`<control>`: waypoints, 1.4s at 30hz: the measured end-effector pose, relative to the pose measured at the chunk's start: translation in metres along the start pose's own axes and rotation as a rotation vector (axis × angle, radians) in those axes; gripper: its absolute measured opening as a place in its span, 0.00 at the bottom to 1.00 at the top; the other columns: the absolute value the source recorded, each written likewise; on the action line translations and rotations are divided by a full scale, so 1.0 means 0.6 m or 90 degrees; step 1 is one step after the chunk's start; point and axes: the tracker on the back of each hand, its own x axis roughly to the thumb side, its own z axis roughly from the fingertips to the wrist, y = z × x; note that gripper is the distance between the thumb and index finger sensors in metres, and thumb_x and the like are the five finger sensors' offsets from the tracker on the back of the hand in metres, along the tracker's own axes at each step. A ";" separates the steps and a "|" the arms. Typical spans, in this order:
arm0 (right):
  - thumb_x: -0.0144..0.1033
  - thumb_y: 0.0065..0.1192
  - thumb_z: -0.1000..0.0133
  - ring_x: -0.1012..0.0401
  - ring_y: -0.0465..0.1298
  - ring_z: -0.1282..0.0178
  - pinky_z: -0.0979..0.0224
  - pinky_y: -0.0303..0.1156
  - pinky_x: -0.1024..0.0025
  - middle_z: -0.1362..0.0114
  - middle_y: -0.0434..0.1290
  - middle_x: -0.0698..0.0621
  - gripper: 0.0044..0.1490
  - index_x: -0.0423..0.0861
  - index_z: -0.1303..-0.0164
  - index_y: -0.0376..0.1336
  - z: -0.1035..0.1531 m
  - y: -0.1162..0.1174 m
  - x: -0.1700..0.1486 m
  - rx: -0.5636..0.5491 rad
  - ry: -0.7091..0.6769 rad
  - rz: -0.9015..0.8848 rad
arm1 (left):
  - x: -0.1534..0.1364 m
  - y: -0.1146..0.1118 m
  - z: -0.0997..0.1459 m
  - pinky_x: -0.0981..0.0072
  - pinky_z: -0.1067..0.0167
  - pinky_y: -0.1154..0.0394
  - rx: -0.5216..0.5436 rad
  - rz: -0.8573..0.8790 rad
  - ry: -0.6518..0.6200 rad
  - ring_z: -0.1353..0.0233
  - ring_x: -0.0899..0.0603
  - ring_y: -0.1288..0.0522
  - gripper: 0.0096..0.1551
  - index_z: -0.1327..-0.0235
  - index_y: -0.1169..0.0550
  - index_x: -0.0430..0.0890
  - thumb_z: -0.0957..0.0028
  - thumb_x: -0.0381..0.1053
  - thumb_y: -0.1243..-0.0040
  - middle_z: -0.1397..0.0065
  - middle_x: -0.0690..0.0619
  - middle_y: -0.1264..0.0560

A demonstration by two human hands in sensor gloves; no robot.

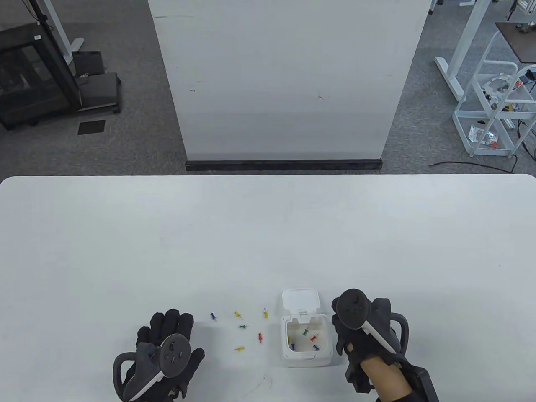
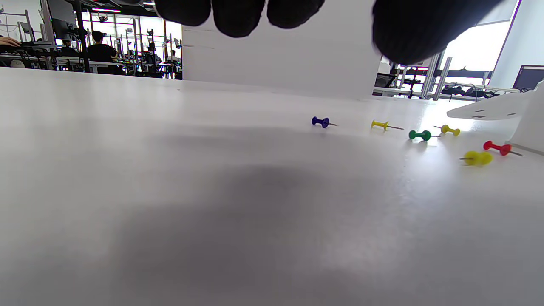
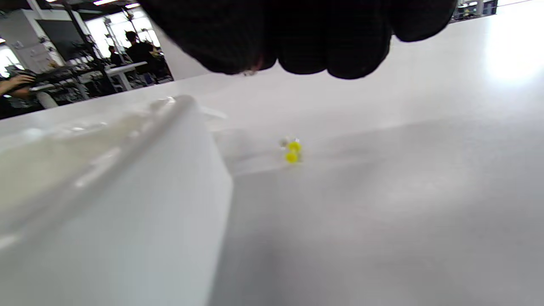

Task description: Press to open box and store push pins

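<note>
The small white box (image 1: 306,335) sits near the front of the desk (image 1: 268,234), its lid (image 1: 300,300) flipped back toward 12 o'clock, with several colored pins (image 1: 312,337) inside. The right hand (image 1: 360,335) rests just beside it at 3 o'clock; the left hand (image 1: 167,351) lies well off at 9 o'clock. Between left hand and box, six loose pins are scattered — blue (image 1: 213,316), yellow (image 1: 238,314), green (image 1: 243,326), a second yellow (image 1: 265,313), red (image 1: 260,337), and a third yellow (image 1: 239,348). The left hand lies flat, fingers spread, holding nothing. The right hand's fingers curl downward — whether they grip anything, I cannot tell.
</note>
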 end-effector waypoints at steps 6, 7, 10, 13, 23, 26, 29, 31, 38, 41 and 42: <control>0.43 0.70 0.48 0.47 0.70 0.33 0.24 0.63 0.43 0.29 0.67 0.48 0.37 0.51 0.29 0.58 -0.030 0.043 -0.016 0.041 0.030 0.021 | 0.000 0.000 -0.001 0.32 0.23 0.52 -0.002 -0.001 0.000 0.16 0.31 0.52 0.48 0.21 0.49 0.53 0.50 0.68 0.46 0.14 0.45 0.51; 0.44 0.70 0.49 0.47 0.70 0.33 0.24 0.63 0.43 0.28 0.66 0.49 0.39 0.52 0.29 0.57 -0.031 0.046 -0.014 0.043 0.031 0.026 | 0.000 0.000 0.000 0.32 0.23 0.52 -0.002 -0.001 0.000 0.16 0.31 0.52 0.48 0.21 0.49 0.53 0.50 0.68 0.46 0.14 0.45 0.51; 0.45 0.71 0.49 0.47 0.69 0.32 0.22 0.60 0.42 0.27 0.65 0.49 0.41 0.52 0.28 0.55 -0.035 0.063 -0.004 0.045 0.035 0.054 | 0.000 0.000 0.000 0.32 0.23 0.52 -0.002 -0.001 0.000 0.16 0.31 0.52 0.48 0.21 0.49 0.53 0.50 0.68 0.46 0.14 0.45 0.51; 0.44 0.69 0.48 0.47 0.70 0.34 0.22 0.62 0.43 0.29 0.67 0.49 0.37 0.52 0.29 0.57 -0.034 0.069 0.003 0.005 0.031 0.077 | -0.001 0.000 -0.001 0.32 0.23 0.53 -0.004 0.001 0.001 0.16 0.31 0.52 0.48 0.21 0.49 0.53 0.50 0.68 0.46 0.14 0.45 0.51; 0.37 0.69 0.47 0.50 0.76 0.42 0.28 0.69 0.46 0.35 0.72 0.50 0.27 0.53 0.36 0.63 -0.033 0.074 0.007 -0.051 0.029 0.132 | -0.001 0.000 -0.001 0.32 0.23 0.53 -0.007 0.003 -0.001 0.16 0.31 0.52 0.48 0.21 0.49 0.53 0.50 0.68 0.46 0.14 0.45 0.51; 0.37 0.69 0.47 0.51 0.76 0.43 0.29 0.70 0.46 0.37 0.73 0.50 0.28 0.53 0.37 0.63 -0.035 0.072 0.004 -0.046 0.035 0.138 | -0.001 0.000 -0.002 0.32 0.23 0.53 -0.009 0.002 -0.001 0.16 0.31 0.52 0.48 0.21 0.49 0.53 0.51 0.68 0.46 0.14 0.45 0.51; 0.37 0.69 0.48 0.51 0.77 0.44 0.30 0.71 0.47 0.37 0.73 0.50 0.28 0.52 0.37 0.63 -0.038 0.067 -0.005 -0.038 0.040 0.108 | -0.001 0.000 -0.002 0.32 0.23 0.53 -0.008 0.003 -0.001 0.16 0.31 0.52 0.48 0.21 0.49 0.53 0.50 0.68 0.46 0.14 0.45 0.51; 0.37 0.69 0.48 0.51 0.77 0.44 0.30 0.71 0.47 0.37 0.73 0.50 0.28 0.52 0.37 0.63 -0.039 0.061 -0.013 -0.026 0.049 0.075 | -0.001 0.000 -0.002 0.32 0.23 0.53 -0.008 0.002 0.000 0.16 0.31 0.52 0.48 0.21 0.49 0.53 0.50 0.68 0.46 0.14 0.45 0.51; 0.37 0.69 0.47 0.51 0.77 0.44 0.30 0.71 0.47 0.37 0.73 0.50 0.29 0.52 0.36 0.62 -0.025 0.021 -0.012 0.008 0.032 -0.102 | -0.002 0.001 -0.003 0.32 0.23 0.53 -0.007 0.004 0.001 0.16 0.31 0.52 0.48 0.21 0.49 0.53 0.50 0.68 0.46 0.14 0.45 0.51; 0.37 0.69 0.47 0.51 0.77 0.44 0.30 0.70 0.46 0.37 0.73 0.50 0.28 0.52 0.36 0.62 -0.009 -0.003 0.008 0.001 -0.003 -0.124 | -0.002 0.001 -0.003 0.32 0.23 0.53 -0.007 0.004 0.001 0.16 0.31 0.52 0.48 0.21 0.49 0.53 0.50 0.68 0.46 0.14 0.45 0.51; 0.37 0.69 0.47 0.51 0.77 0.44 0.30 0.71 0.46 0.37 0.73 0.50 0.29 0.52 0.36 0.62 -0.005 -0.008 0.014 -0.003 -0.014 -0.120 | -0.002 0.001 -0.002 0.32 0.23 0.53 -0.006 0.004 0.001 0.16 0.31 0.52 0.48 0.21 0.49 0.53 0.50 0.68 0.46 0.14 0.45 0.51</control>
